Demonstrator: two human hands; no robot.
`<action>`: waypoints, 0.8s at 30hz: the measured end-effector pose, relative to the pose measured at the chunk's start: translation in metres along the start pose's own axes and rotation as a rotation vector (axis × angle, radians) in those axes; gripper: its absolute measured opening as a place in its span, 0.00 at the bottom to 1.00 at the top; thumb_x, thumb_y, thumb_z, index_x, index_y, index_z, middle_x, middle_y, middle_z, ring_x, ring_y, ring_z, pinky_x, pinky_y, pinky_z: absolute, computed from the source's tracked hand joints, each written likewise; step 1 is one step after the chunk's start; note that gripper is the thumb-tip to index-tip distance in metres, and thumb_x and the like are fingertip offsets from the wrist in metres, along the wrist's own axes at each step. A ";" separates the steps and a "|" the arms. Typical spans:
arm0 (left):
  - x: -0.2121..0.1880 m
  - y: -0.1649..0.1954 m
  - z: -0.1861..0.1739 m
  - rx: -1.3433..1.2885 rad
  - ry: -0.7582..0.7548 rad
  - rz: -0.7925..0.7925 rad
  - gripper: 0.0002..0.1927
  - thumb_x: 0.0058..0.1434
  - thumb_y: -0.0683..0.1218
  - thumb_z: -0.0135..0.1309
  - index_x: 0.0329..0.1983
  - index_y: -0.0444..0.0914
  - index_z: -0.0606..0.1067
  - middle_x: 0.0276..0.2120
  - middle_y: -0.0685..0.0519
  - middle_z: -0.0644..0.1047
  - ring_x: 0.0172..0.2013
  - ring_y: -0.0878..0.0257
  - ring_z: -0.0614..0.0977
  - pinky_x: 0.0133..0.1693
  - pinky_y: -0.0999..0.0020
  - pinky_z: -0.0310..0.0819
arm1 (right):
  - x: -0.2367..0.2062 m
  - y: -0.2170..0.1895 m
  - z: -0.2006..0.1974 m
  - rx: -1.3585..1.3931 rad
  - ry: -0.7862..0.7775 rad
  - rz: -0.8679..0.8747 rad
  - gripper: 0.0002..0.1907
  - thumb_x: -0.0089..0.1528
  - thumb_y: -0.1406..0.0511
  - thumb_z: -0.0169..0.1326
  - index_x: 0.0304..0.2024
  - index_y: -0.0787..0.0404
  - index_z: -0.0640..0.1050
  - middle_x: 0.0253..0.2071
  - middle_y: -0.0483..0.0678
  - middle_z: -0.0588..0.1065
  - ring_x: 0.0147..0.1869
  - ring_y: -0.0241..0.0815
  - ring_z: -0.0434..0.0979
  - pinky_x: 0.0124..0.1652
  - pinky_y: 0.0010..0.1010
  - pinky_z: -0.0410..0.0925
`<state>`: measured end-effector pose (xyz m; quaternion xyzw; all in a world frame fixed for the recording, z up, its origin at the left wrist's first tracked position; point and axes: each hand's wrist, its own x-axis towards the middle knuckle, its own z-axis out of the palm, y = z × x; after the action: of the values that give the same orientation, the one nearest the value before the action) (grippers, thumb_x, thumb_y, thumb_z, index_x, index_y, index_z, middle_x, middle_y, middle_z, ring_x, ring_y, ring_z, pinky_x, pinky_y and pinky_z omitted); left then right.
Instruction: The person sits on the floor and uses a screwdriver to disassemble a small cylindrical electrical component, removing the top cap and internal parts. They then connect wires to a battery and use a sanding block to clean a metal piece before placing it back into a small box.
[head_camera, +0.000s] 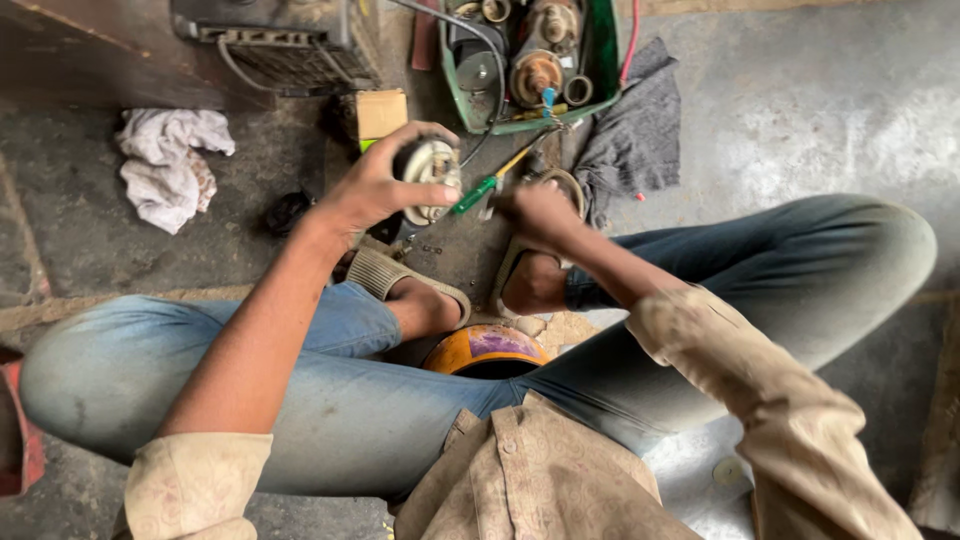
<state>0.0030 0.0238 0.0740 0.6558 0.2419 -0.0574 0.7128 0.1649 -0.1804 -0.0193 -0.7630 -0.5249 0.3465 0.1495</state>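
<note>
Gritty floor (780, 110); my left hand (375, 185) grips the motor (430, 170), right hand (540, 212) clenches the screwdriver (480, 188); its tip could slip

The person is wearing a beige shirt (560, 470) with a faint pattern and a row of small buttons down the front. Its sleeves are rolled up, with loose cuffs. The jeans (360, 400) are light blue, faded, and showing some dirt marks. On the feet the person is wearing open sandals (385, 275) with a ribbed grey-brown strap.
</note>
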 end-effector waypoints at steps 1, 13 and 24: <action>0.001 -0.001 0.001 -0.086 -0.016 -0.027 0.36 0.46 0.51 0.70 0.60 0.44 0.73 0.49 0.48 0.80 0.48 0.61 0.83 0.47 0.66 0.83 | -0.002 0.005 0.011 0.096 -0.176 0.098 0.08 0.65 0.65 0.55 0.47 0.56 0.80 0.43 0.52 0.78 0.47 0.51 0.77 0.50 0.46 0.70; -0.002 -0.001 0.011 -0.702 -0.158 -0.058 0.27 0.57 0.43 0.59 0.62 0.41 0.69 0.47 0.45 0.79 0.47 0.52 0.84 0.43 0.53 0.85 | 0.068 -0.044 0.033 1.826 -0.001 0.567 0.07 0.68 0.62 0.51 0.43 0.58 0.77 0.34 0.47 0.77 0.36 0.42 0.74 0.42 0.36 0.70; 0.011 -0.032 0.013 -0.670 0.033 -0.164 0.27 0.54 0.49 0.63 0.55 0.43 0.68 0.48 0.48 0.79 0.42 0.58 0.82 0.37 0.57 0.82 | 0.065 -0.046 -0.008 2.052 0.401 0.377 0.11 0.69 0.59 0.54 0.34 0.56 0.72 0.29 0.43 0.75 0.32 0.35 0.72 0.39 0.32 0.69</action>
<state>0.0029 0.0099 0.0407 0.3644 0.3109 -0.0213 0.8775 0.1517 -0.1014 -0.0104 -0.3840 0.1795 0.5088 0.7493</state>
